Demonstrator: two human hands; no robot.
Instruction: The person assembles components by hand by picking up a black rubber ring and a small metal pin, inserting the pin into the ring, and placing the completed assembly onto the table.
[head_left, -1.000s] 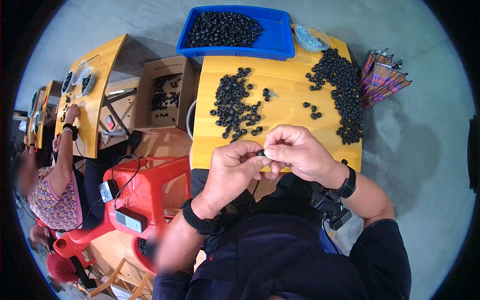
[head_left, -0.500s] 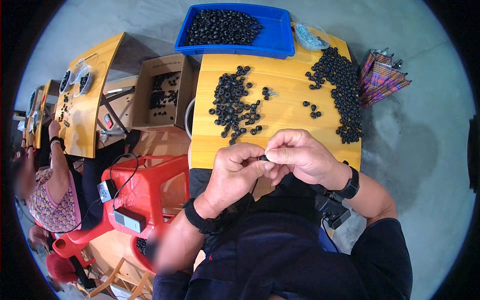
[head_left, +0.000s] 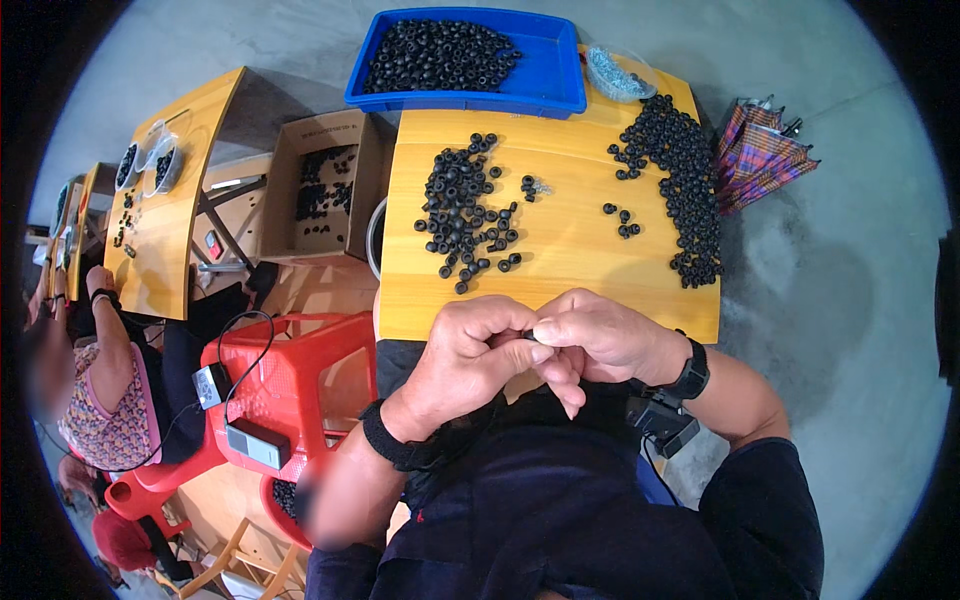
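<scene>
Over the near edge of the yellow table, my left hand and my right hand meet, thumbs and fingertips closed together. Between them they pinch a small black ring-shaped part, mostly covered by the fingers. A loose pile of such black rings lies just beyond my left hand. A larger heap runs along the table's right side, and a few stray rings sit to its left. Mid-table, several rings lie beside small shiny pieces.
A blue tray of black rings spans the table's far edge, beside a clear tub of small silvery-blue pieces. A folded plaid umbrella stands right. Leftward are a cardboard box, a red stool with devices, and a seated person.
Both hands have moved slightly down toward me, still pinching the black ring. The fingers of my right hand now extend lower beneath it. The view has shifted a little.
</scene>
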